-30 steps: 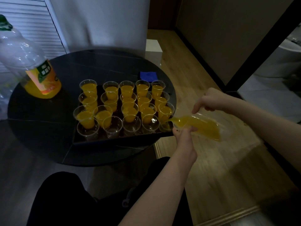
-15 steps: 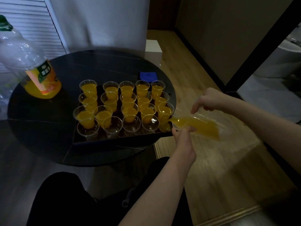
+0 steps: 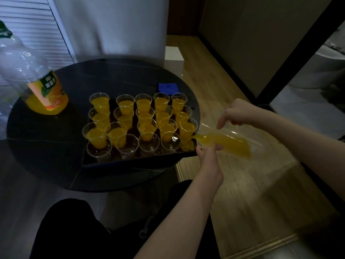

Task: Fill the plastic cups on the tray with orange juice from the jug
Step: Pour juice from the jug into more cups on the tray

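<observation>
Head-camera footage showed the left hand (image 3: 209,156) raised at the right edge of the dark rectangular tray (image 3: 130,161), its fingers curled up against the underside of the clear plastic jug (image 3: 229,141) near the spout, thumb tip pressed to the wall. The right hand (image 3: 237,113) came from above, fingers bent and closed over the jug's upper side; whether a handle lay under them could not be told, because the transparent wall was nearly lost against the wooden floor (image 3: 252,193). The jug lay tipped almost flat, orange juice pooled along its lower side and reaching the spout over the near-right clear plastic cup (image 3: 187,144), which held a little juice. The four other near-row empty cups (image 3: 128,146) stood clear, while the filled cups (image 3: 143,103) behind them held orange juice. All the cups stood on the tray, which sat on the round black table (image 3: 56,146). At far left a large clear plastic bottle (image 3: 33,75) with a green cap, cut off by the frame edge, held juice only at its base; its orange-and-green label bore white characters too blurred to read. A small blue square object (image 3: 168,88) lay behind the tray, its nature unclear.
</observation>
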